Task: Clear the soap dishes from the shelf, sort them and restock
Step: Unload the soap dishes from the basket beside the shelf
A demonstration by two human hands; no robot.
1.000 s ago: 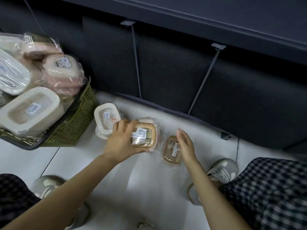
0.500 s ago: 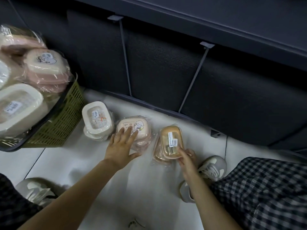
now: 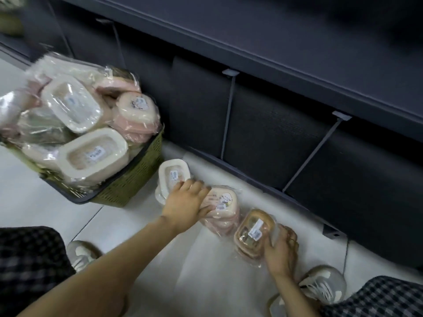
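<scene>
Three small stacks of wrapped soap dishes stand in a row on the white floor before the dark shelf. The white stack is at the left, the pink stack with a cartoon sticker in the middle, the brown stack at the right. My left hand lies across the near side of the pink stack, thumb against its front, fingers reaching toward the white one. My right hand grips the right end of the brown stack. A green basket at the left is heaped with several more wrapped dishes.
The empty dark shelf with thin grey dividers runs along the back, under a dark overhanging shelf board. My shoes and checked trouser legs frame the floor at both lower corners.
The view has swung left, bringing more of the basket in. My left hand has closed in on the pink stack's near side; my right hand has moved to the right end of the brown stack.
</scene>
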